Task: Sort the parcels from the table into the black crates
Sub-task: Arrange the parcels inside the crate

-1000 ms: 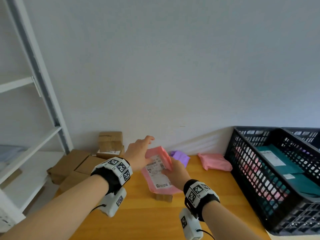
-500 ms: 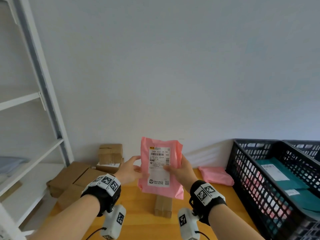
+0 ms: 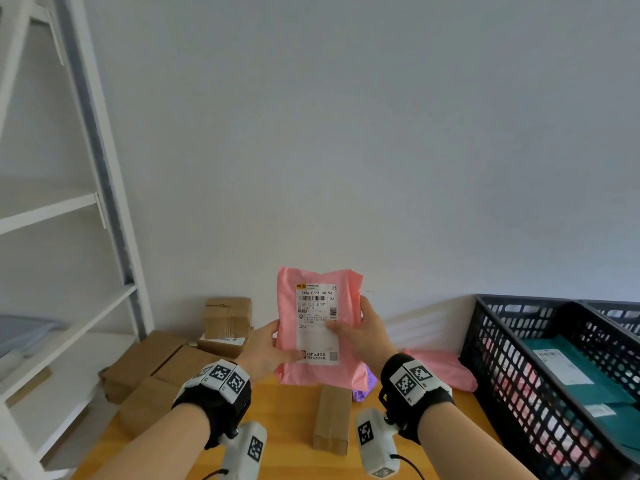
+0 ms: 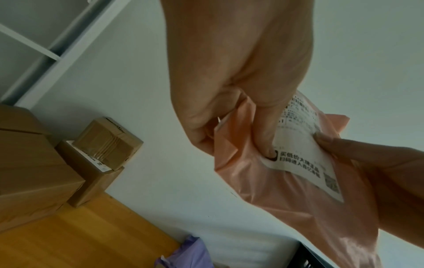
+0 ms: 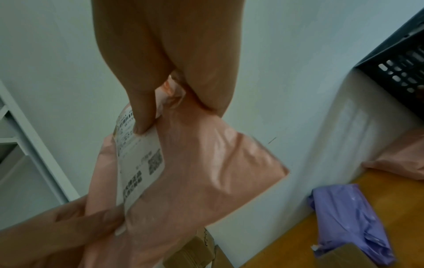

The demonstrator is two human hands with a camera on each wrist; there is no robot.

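Observation:
I hold a pink parcel bag (image 3: 320,372) upright above the wooden table (image 3: 287,431), its white shipping label (image 3: 317,323) facing me. My left hand (image 3: 268,351) pinches its left edge, thumb on the label's lower corner (image 4: 267,145). My right hand (image 3: 360,332) grips the right edge, thumb on the label (image 5: 143,119). The pink parcel bag (image 4: 286,195) (image 5: 195,177) fills both wrist views. A black crate (image 3: 491,358) stands at the right with green and pink parcels inside. A second crate (image 3: 620,313) sits behind it.
On the table lie a small cardboard box (image 3: 330,419), a purple bag (image 3: 363,386) (image 5: 346,217) and another pink bag (image 3: 443,368). Several cardboard boxes (image 3: 162,368) are stacked at the left. A white shelf unit (image 3: 69,306) stands at the far left.
The pink bag was lifted off the table and turned upright. My left hand came in from reaching and took its left edge; both hands raised it slightly since half a second ago.

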